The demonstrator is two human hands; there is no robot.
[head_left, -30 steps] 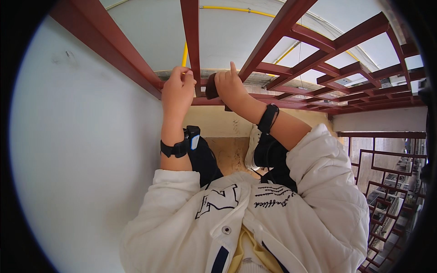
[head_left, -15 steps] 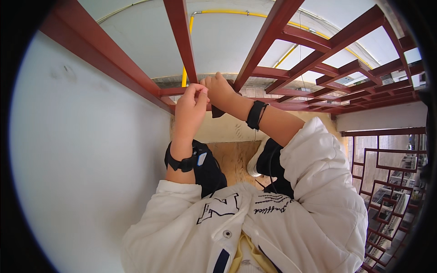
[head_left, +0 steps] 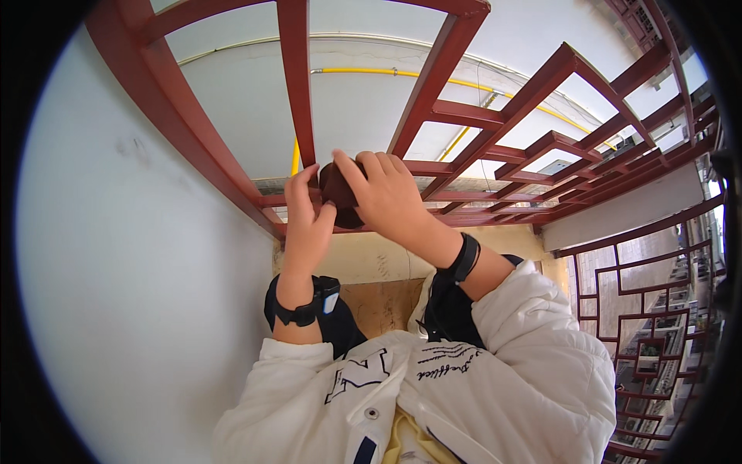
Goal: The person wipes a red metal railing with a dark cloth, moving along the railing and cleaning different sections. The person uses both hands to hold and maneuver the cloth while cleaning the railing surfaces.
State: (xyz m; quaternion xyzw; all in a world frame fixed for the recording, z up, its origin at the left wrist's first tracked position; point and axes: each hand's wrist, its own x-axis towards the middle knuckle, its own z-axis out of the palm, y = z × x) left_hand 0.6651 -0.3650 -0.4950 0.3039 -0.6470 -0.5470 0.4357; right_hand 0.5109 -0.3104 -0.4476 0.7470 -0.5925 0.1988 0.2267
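At centre, against red lattice frame: dark brown rounded object held between both hands. Left hand at its left side, fingers curled against it. Right hand over its top and right, fingers clamped on it. Black bands on both wrists. White wall left; yellow pipe beyond frame.

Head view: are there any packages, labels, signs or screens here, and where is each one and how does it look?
Packages, signs: none in view.
Small device: on the black left wristband, dark rectangle with a pale blue side; whether it has a screen cannot be told.
Lettering: on the white jacket chest, large dark block shapes with smaller dark script beside.
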